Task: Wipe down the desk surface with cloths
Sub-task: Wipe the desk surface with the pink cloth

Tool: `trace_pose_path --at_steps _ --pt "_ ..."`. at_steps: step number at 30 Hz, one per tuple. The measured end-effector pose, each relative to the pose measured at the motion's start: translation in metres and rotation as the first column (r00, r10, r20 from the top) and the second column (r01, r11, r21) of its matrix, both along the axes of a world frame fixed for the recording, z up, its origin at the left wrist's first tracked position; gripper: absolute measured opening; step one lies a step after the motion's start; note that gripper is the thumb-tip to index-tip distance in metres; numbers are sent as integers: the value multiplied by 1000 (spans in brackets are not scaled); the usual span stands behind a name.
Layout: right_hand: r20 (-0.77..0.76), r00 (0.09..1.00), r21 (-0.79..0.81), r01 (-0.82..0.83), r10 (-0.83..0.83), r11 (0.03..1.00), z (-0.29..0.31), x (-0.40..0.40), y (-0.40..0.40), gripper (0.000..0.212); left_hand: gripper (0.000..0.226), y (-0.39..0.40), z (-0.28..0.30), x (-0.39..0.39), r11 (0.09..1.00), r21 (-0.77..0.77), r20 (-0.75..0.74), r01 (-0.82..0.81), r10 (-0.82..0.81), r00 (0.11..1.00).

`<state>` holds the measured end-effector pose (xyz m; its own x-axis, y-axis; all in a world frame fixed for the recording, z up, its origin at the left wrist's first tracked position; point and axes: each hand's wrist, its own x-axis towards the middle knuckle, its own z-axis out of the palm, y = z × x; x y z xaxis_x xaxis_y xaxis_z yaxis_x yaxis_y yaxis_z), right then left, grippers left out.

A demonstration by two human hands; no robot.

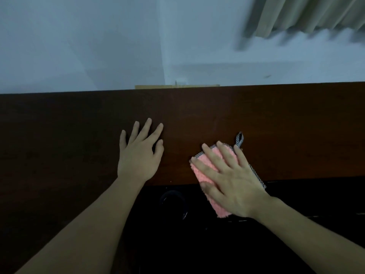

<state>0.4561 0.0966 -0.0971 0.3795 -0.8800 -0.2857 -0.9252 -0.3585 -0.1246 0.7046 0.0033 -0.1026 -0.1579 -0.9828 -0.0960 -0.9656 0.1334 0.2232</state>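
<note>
As I look down from the head camera, going left to right:

Desk: I see a dark brown wooden desk top (79, 135) running across the whole view, its near edge passing under both wrists.

Left hand: my left hand (139, 155) lies palm down on the bare wood, fingers straight and fanned apart, holding nothing. It sits well left of the cloth, not touching it.

Dark round object: below the desk edge, between my forearms, I make out a black round shape (173, 202); too dim for me to tell what it is.

Cloth: a pink fluffy rectangular cloth with a black-and-white checked trim (203, 167) lies at the near edge of the desk, to the right of centre. Its lower end hangs past the edge over the dark space below. A small checked hanging loop (239, 139) sticks up from its far corner.

Right hand: my right hand (233, 180) presses flat on top of the cloth, fingers straight and spread, pointing up and left; the thumb lies on the cloth's left side.

Background: pale walls (79, 46) meet in a corner behind the desk, and a blurred beige curtain (306, 14) hangs at upper right.
</note>
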Motion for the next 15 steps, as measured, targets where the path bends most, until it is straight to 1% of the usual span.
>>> trace_pose_path --at_steps 3,5,7,9,12,15 --pt "-11 998 -51 61 -61 997 0 0 -25 61 52 0 0 1 1000 3 -1 4 -4 1000" --pt "-30 989 -87 140 -143 986 0 0 -56 60 53 -1 -1 0 1000 0 2 8 -8 1000" --pt "-49 971 -97 230 -235 968 -1 3 -87 60 53 -1 -2 1 1000 -11 4 4 -4 1000" --pt "-70 958 -100 272 -279 957 -2 7 -102 60 53 -1 -1 0 1000 -17 -1 6 -6 1000" --pt "-62 961 -85 265 -270 961 2 15 -81 60 53 1 0 0 1000 -15 -8 17 -17 1000" --pt "-44 981 -58 185 -188 981 6 19 -22 60 55 -1 3 1 1000 -1 -23 26 -26 999"
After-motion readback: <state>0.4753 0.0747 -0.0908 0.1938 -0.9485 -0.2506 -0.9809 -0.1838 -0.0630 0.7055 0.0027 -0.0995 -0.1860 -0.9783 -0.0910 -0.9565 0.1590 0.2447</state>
